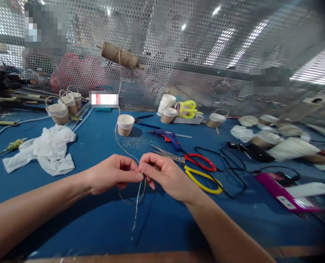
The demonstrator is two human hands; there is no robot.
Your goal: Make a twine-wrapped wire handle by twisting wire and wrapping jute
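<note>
- While the twine runs uncut from its spool, left hand and right hand pinch it, fingertips meeting.
- Pale strand hangs below; knot, if any, hidden.
- Nearest cup lacks a handle; cups at left have theirs.

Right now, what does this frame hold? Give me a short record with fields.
Left hand: pinching twine
Right hand: pinching it too, close against the left
Pale strand: hanging below both hands
Twine spool: above, at the perforated mesh
Ahead: small white-rimmed cup
Right side: blue glue gun, red-and-yellow-handled scissors
Left side: crumpled white cloth
</note>
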